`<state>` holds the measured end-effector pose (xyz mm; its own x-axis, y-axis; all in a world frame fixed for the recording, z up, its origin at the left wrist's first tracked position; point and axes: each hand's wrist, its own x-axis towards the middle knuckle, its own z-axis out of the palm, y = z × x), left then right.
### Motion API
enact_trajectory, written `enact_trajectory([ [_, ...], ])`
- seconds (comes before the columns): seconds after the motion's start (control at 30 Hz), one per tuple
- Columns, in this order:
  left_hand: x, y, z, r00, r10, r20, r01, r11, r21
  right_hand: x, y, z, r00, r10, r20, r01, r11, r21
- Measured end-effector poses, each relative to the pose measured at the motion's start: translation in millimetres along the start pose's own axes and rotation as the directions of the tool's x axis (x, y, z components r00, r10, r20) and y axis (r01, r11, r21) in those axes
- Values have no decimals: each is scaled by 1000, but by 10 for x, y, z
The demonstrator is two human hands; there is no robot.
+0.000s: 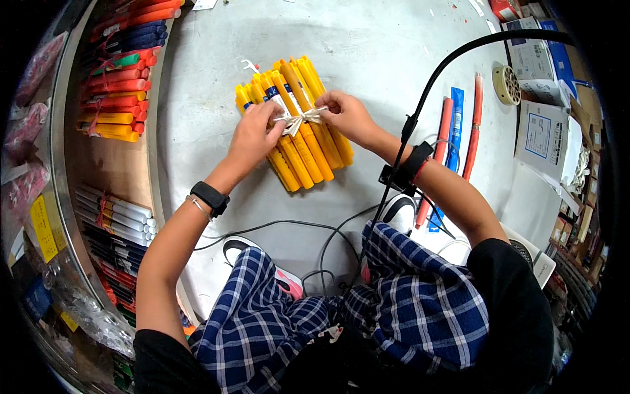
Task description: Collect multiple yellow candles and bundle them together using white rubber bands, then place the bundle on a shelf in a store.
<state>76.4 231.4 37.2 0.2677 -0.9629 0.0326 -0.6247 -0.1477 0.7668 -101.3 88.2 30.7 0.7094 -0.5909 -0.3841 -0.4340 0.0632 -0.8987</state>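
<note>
A bundle of several yellow tubes [301, 156], some bearing white and blue labels, lies at a slant on the grey floor. Across its top runs a white tie strip [298, 120], knotted into a bow. My left hand [255, 129] pinches the bow's left side between thumb and fingers, its back resting near the tubes. On the opposite side, my right hand [348, 117] pinches the right loop. The underside of the bundle and the rest of the tie are hidden.
Shelves at left hold tied bundles of red and orange tubes [115, 101] and white tubes [115, 214]. At right lie red tubes [434, 162], a blue packet [455, 128] and cartons [539, 133]. A black cable [423, 93] arches overhead; a white wire fork-like piece [250, 65] lies beyond the bundle.
</note>
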Motion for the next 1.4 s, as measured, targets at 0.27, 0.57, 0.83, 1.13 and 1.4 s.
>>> enact_trajectory([
  [0.27, 40, -5, 4, 999, -52, 16, 54, 980, -194, 28, -127, -43, 995, 96, 10, -93, 983, -157],
  [0.57, 121, 65, -42, 927, -186, 326, 369, 607, -704, 120, -141, -42, 934, 225, 278, -347, 756, 556],
  [0.83, -4, -99, 61, 884, -181, 432, 432, 672, -602, 139, -221, -47, 897, 262, 356, -398, 831, 389],
  [1.13, -65, -68, 37, 927, -129, 352, 222, 946, -237, 113, -85, -18, 898, -315, 308, 425, 804, -416],
  [1.4, -95, -81, 38, 929, -153, 337, 210, 967, -141, 91, -143, -35, 874, -394, 285, 486, 709, -511],
])
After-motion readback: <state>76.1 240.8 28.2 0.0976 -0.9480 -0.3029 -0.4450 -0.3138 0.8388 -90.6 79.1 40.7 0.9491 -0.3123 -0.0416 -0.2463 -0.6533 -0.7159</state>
